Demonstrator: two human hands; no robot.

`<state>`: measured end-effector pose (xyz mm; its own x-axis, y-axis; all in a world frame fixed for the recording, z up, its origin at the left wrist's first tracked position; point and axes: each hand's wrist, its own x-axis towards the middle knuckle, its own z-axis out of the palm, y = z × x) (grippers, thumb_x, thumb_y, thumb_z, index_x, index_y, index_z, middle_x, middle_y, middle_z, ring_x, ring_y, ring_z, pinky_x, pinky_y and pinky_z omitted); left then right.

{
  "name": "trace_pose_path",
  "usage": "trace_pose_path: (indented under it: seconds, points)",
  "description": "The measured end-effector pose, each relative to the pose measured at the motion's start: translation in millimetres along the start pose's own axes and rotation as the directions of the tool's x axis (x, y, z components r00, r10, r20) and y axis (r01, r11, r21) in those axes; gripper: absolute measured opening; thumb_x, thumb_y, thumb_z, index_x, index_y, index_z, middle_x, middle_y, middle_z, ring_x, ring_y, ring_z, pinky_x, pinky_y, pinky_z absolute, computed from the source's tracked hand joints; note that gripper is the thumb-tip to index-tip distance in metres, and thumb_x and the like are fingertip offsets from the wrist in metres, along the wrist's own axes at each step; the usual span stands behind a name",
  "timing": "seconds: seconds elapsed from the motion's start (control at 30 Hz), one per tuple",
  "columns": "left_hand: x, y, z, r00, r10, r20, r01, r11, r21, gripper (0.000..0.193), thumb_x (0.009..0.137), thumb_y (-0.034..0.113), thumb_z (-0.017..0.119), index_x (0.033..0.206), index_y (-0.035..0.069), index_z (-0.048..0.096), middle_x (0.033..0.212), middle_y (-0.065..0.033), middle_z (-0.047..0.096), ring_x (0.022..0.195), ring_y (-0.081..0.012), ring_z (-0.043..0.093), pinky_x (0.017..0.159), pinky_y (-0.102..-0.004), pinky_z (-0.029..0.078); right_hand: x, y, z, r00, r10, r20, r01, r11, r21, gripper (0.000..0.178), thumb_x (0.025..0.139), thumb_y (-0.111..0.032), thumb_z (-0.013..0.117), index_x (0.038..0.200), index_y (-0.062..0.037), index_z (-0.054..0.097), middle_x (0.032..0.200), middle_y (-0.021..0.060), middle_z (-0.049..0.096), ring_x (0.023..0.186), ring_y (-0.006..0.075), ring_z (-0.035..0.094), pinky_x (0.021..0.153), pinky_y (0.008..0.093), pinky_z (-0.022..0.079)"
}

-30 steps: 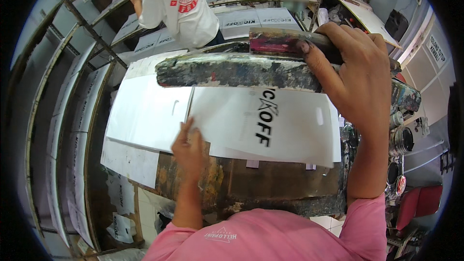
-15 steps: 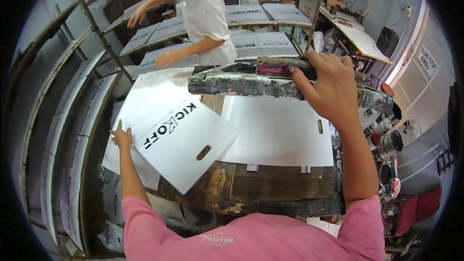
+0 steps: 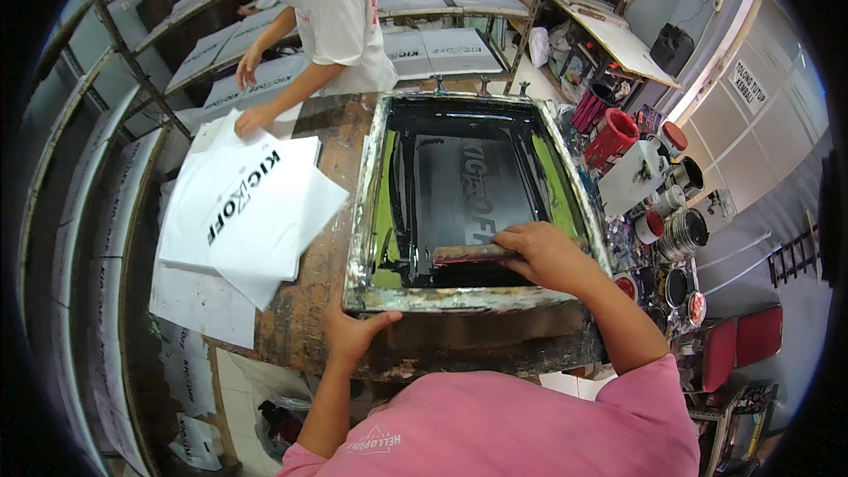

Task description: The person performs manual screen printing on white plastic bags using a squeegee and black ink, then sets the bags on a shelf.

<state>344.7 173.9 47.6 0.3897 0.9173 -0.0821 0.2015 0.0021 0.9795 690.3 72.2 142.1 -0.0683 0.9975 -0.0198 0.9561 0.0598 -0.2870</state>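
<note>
A screen printing frame (image 3: 355,261) lies flat on the worktable, its mesh smeared with black ink and green along the sides. My right hand (image 3: 549,258) is closed around a wooden squeegee (image 3: 468,254), which rests on the mesh near the frame's front. My left hand (image 3: 352,332) grips the front left corner of the frame, its thumb along the front edge and its other fingers partly hidden. To the left, a white printed sheet (image 3: 305,221) lies askew on a stack of similar sheets (image 3: 190,212); a co-worker's hand (image 3: 254,121) touches the far end.
A co-worker in a white shirt (image 3: 340,26) stands across the worktable (image 3: 327,137). Drying racks (image 3: 433,11) with printed sheets stand behind and at the left. Ink cans and a red tub (image 3: 611,140) crowd the right side. A red chair (image 3: 755,336) stands at lower right.
The frame has come down flat from its raised position. My left hand has left the printed sheet for the frame corner; my right hand now has the squeegee on the mesh. The co-worker reaches the sheets.
</note>
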Motion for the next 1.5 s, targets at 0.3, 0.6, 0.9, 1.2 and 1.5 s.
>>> trace_pose_path:
  seconds: [0.3, 0.6, 0.9, 1.2, 1.5]
  points:
    - [8, -81, -1, 0.957, 0.29, -0.028, -0.218, 0.777, 0.591, 0.106, 0.042, 0.048, 0.106, 0.13, 0.003, 0.07, 0.104, -0.0103, 0.053, 0.096, -0.0297, 0.056, 0.085, -0.0428, 0.049, 200, 160, 77, 0.865, -0.126, -0.485, 0.048, 0.984, -0.17, 0.029, 0.095, -0.018, 0.067, 0.124, -0.0167, 0.069, 0.098, 0.0094, 0.07, 0.099, 0.034, 0.067, 0.093, 0.0486, 0.048]
    - [9, -90, -2, 0.964, 0.264, -0.002, -0.214, 0.784, 0.583, 0.116, 0.039, 0.05, 0.106, 0.138, 0.002, 0.069, 0.1, -0.0081, 0.051, 0.091, -0.0276, 0.054, 0.079, -0.0419, 0.048, 256, 176, 109, 0.874, -0.007, -0.487, -0.138, 0.955, -0.262, 0.039, 0.093, -0.047, 0.076, 0.112, -0.0131, 0.073, 0.097, 0.0078, 0.068, 0.097, 0.0304, 0.069, 0.076, 0.0465, 0.059]
    - [6, -83, 1, 0.976, 0.212, -0.046, -0.156, 0.833, 0.531, 0.094, 0.043, 0.032, 0.108, 0.123, -0.002, 0.072, 0.108, -0.0111, 0.056, 0.1, -0.0294, 0.059, 0.088, -0.0413, 0.051, 96, 57, 141, 0.919, 0.01, -0.393, -0.073, 0.987, -0.145, 0.045, 0.084, -0.037, 0.084, 0.117, -0.0094, 0.07, 0.102, 0.0097, 0.064, 0.095, 0.0314, 0.064, 0.078, 0.0451, 0.056]
    - [5, -72, 0, 0.967, 0.25, -0.04, -0.184, 0.803, 0.567, 0.097, 0.045, 0.042, 0.107, 0.127, 0.002, 0.073, 0.106, -0.0101, 0.056, 0.096, -0.0294, 0.059, 0.085, -0.0433, 0.052, -13, -39, 131, 0.982, 0.126, -0.14, -0.14, 0.986, -0.094, 0.043, 0.085, -0.039, 0.084, 0.108, -0.0079, 0.066, 0.098, 0.0105, 0.062, 0.094, 0.0311, 0.065, 0.075, 0.0437, 0.059]
    - [0, -63, 8, 0.973, 0.192, -0.13, -0.183, 0.98, 0.08, 0.1, 0.059, 0.031, 0.106, 0.142, -0.001, 0.063, 0.127, -0.0108, 0.064, 0.112, -0.0215, 0.065, 0.095, -0.0358, 0.055, -35, -78, 84, 0.961, 0.058, -0.272, -0.127, 0.962, -0.242, 0.039, 0.093, -0.037, 0.075, 0.115, -0.0061, 0.064, 0.112, 0.0142, 0.062, 0.111, 0.0325, 0.06, 0.108, 0.0553, 0.044]
